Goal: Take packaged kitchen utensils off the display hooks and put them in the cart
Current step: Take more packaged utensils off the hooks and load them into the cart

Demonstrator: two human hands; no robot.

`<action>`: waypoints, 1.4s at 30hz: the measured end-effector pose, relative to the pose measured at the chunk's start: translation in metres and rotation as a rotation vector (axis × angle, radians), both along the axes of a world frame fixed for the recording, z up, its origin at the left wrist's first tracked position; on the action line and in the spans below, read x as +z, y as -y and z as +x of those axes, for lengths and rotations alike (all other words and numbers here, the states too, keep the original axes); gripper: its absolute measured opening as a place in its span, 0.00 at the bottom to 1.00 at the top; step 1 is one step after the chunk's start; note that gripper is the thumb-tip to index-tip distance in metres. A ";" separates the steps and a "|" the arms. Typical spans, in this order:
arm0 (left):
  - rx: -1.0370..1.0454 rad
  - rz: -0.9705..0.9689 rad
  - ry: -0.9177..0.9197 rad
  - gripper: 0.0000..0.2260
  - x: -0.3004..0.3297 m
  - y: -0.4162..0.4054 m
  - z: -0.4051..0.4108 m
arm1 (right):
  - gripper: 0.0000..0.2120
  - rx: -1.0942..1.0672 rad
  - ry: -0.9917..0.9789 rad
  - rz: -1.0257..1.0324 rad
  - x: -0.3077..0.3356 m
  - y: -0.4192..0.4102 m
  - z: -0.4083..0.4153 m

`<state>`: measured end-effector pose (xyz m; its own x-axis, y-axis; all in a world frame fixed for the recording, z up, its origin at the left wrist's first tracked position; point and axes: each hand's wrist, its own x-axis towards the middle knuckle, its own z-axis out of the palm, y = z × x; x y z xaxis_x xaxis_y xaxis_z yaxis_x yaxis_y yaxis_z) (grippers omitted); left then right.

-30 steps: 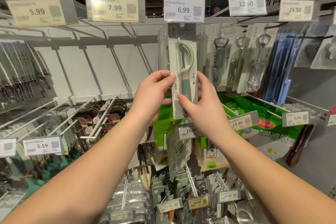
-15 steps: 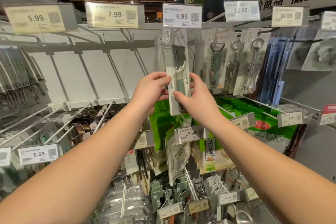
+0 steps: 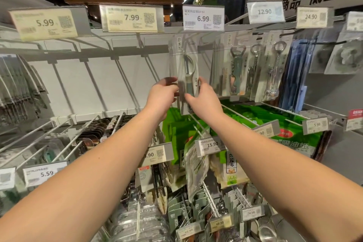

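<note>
Two-hand grip point(image 3: 164, 95) point(image 3: 203, 97), one packaged peeler point(image 3: 186, 68)

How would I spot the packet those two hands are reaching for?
Find the white 6.99 price tag on the top rail. Directly beneath hangs a clear packet holding a grey-green peeler, pinched between both hands. Its neighbours to the right hold metal bottle openers instead.

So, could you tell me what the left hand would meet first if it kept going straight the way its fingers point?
The left hand points right, at the peeler pack its fingertips already touch; the right hand is just beyond.
</note>
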<state>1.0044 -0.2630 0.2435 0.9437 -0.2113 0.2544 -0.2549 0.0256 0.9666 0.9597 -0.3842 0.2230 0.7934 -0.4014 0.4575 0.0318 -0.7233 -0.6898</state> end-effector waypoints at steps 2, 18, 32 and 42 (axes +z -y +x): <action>0.003 0.010 -0.001 0.15 -0.002 -0.001 0.004 | 0.37 -0.020 -0.011 -0.012 0.000 -0.002 0.006; 0.011 0.082 -0.041 0.20 -0.007 -0.004 0.009 | 0.37 -0.042 -0.111 -0.023 0.013 0.000 0.016; 0.463 0.080 0.085 0.04 -0.053 -0.172 -0.136 | 0.13 0.408 0.016 -0.246 0.002 -0.070 -0.073; 1.039 0.183 -0.285 0.04 -0.181 -0.334 -0.341 | 0.16 1.100 -0.264 -0.433 -0.131 -0.256 -0.153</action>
